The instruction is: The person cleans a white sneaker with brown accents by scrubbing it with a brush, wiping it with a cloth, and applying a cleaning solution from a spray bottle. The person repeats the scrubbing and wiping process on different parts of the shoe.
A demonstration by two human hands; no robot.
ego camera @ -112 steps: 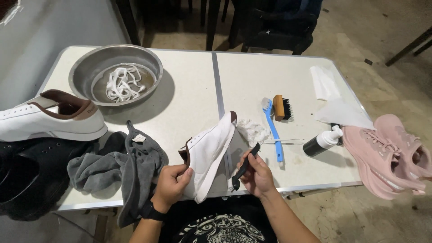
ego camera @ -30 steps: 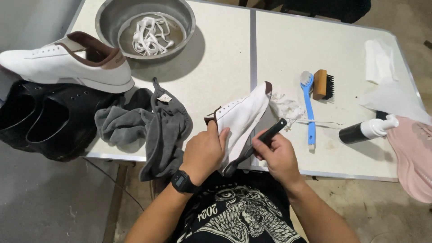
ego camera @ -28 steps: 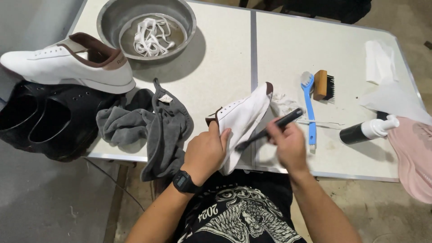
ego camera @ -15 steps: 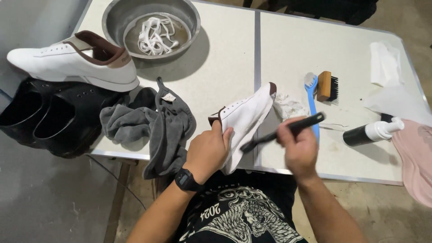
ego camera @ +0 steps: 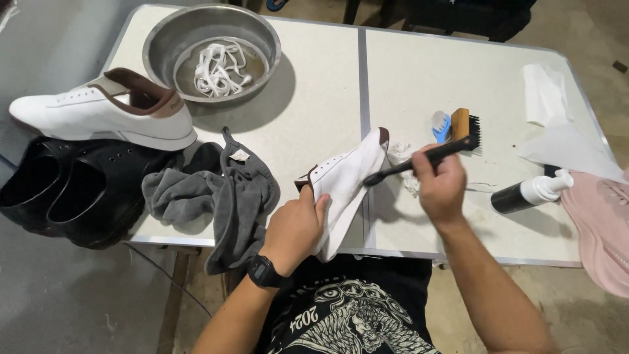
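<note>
My left hand (ego camera: pixel 296 226) grips a white sneaker (ego camera: pixel 347 176) with a brown heel lining at the near table edge, sole turned toward me. My right hand (ego camera: pixel 440 185) holds a thin black brush (ego camera: pixel 419 158) whose tip rests against the sneaker's side near the toe. A black watch (ego camera: pixel 265 272) is on my left wrist. The matching white sneaker (ego camera: pixel 98 118) lies at the far left of the table.
A metal bowl (ego camera: pixel 164 39) holds white laces (ego camera: pixel 219 65) in water. Grey cloths (ego camera: pixel 216 190) lie left of the held shoe, black shoes (ego camera: pixel 72 193) beyond them. A wooden brush (ego camera: pixel 464 124), blue brush head (ego camera: pixel 441 126), foam bottle (ego camera: pixel 531 192), tissue (ego camera: pixel 547 98) and pink shoes (ego camera: pixel 603 223) are on the right.
My right hand has lifted from beneath the sneaker up to its right side, swinging the black brush toward the toe. The left hand keeps its hold on the shoe.
</note>
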